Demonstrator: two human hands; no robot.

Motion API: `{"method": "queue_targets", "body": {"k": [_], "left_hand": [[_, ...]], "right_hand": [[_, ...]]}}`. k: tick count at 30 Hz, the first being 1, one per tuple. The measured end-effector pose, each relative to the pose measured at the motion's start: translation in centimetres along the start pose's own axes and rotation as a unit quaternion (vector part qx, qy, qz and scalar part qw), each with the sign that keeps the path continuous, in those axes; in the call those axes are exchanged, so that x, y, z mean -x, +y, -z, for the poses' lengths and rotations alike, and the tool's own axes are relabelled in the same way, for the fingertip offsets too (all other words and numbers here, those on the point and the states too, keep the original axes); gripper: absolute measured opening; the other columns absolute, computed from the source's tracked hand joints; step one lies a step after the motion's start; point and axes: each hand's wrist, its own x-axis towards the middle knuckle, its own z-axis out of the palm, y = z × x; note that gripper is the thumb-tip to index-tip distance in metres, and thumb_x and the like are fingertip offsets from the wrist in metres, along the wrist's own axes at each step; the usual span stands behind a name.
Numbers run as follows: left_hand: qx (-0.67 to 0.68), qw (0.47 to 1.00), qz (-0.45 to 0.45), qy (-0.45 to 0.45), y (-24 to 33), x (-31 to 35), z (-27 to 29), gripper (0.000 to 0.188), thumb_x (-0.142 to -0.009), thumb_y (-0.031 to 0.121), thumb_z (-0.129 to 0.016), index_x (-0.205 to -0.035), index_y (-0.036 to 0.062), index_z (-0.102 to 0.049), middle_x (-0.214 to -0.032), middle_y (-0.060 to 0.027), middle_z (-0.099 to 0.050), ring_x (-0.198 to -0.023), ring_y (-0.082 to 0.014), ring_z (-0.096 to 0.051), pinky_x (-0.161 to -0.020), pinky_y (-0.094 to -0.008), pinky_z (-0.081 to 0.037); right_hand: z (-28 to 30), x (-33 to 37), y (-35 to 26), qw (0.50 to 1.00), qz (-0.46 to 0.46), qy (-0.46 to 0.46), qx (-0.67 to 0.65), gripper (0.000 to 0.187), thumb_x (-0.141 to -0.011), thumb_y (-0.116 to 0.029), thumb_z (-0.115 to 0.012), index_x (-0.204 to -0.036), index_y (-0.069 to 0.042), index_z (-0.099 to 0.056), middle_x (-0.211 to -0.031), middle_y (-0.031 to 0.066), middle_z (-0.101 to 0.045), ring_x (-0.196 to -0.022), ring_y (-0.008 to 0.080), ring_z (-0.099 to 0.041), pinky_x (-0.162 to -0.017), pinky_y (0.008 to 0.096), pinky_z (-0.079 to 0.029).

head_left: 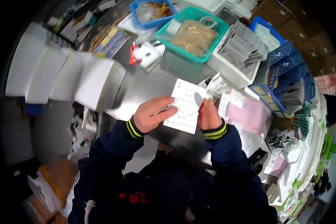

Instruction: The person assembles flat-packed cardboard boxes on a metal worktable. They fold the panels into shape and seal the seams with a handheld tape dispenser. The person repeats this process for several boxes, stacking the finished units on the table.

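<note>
A white slip of paper [183,118] with handwriting and a crease across its middle is held up over the metal table. My left hand [153,113] pinches its left edge, fingers lying across the front near the crease. At the slip's right edge, my right hand [210,115] grips with the thumb and fingers close together. A small dark mark or shadow shows near the right hand's fingertips. Just beyond the right hand lies a crumpled white printed label [219,84]. Both cuffs are navy with yellow stripes.
Behind the slip stand a green basket [198,58] holding brown packets and a blue basket [150,25]. A white box of grey cards [238,76] and blue racks [267,91] fill the right. White bins [93,82] line the left. A pink pad [246,115] lies right.
</note>
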Motion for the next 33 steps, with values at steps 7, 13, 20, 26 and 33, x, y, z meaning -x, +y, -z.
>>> {"method": "queue_targets", "body": {"k": [7, 13, 20, 26, 33], "left_hand": [[0.393, 0.758, 0.469, 0.226, 11.9, 10.1, 1.6, 0.044, -0.088, 0.003, -0.047, -0.13, 0.0003, -0.034, -0.128, -0.0168, -0.042, -0.109, -0.0221, -0.05, -0.093, -0.0307, -0.039], [0.469, 0.63, 0.535, 0.31, 16.7, 15.6, 2.7, 0.043, -0.084, 0.008, -0.053, -0.124, -0.0024, -0.04, -0.116, -0.0122, -0.052, -0.105, -0.0179, -0.051, -0.092, -0.031, -0.039], [0.44, 0.641, 0.609, 0.156, 18.9, 22.5, 8.2, 0.023, -0.084, 0.009, -0.059, -0.104, -0.0027, -0.058, -0.098, -0.0065, -0.063, -0.088, -0.0122, -0.057, -0.079, -0.0261, -0.044], [0.478, 0.599, 0.634, 0.107, 17.7, 26.1, 12.7, 0.027, -0.083, 0.012, -0.062, -0.104, -0.0041, -0.059, -0.093, -0.0057, -0.063, -0.085, -0.0106, -0.058, -0.075, -0.0237, -0.047], [0.389, 0.707, 0.576, 0.134, 11.5, 22.8, 14.7, 0.026, -0.084, 0.015, -0.06, -0.104, -0.0016, -0.059, -0.091, -0.0008, -0.061, -0.077, -0.0067, -0.053, -0.066, -0.0211, -0.041]], "right_hand": [[-2.3, 3.5, 7.6, 0.996, -0.059, 0.005, 0.069, 0.024, -0.087, -0.005, -0.053, -0.109, 0.002, -0.054, -0.104, 0.0105, -0.061, -0.093, 0.0177, -0.059, -0.081, 0.0301, -0.048], [-7.1, 5.2, 14.2, 0.974, -0.05, -0.046, 0.215, 0.029, -0.087, -0.003, -0.051, -0.115, 0.001, -0.049, -0.106, 0.0083, -0.06, -0.095, 0.0141, -0.057, -0.082, 0.0281, -0.046], [-11.6, 2.9, 20.8, 0.989, -0.016, -0.064, 0.132, 0.035, -0.088, -0.003, -0.049, -0.122, 0.001, -0.043, -0.108, 0.0082, -0.059, -0.094, 0.0129, -0.057, -0.082, 0.0266, -0.046], [-14.0, 1.1, 22.2, 0.989, 0.022, -0.054, 0.135, 0.031, -0.088, -0.004, -0.051, -0.118, 0.002, -0.047, -0.104, 0.0094, -0.061, -0.091, 0.0133, -0.059, -0.081, 0.0265, -0.047], [-14.4, -0.3, 22.9, 0.953, -0.055, -0.127, 0.268, 0.032, -0.086, -0.004, -0.053, -0.117, 0.004, -0.048, -0.101, 0.0085, -0.062, -0.089, 0.0107, -0.058, -0.079, 0.0253, -0.047]]}}
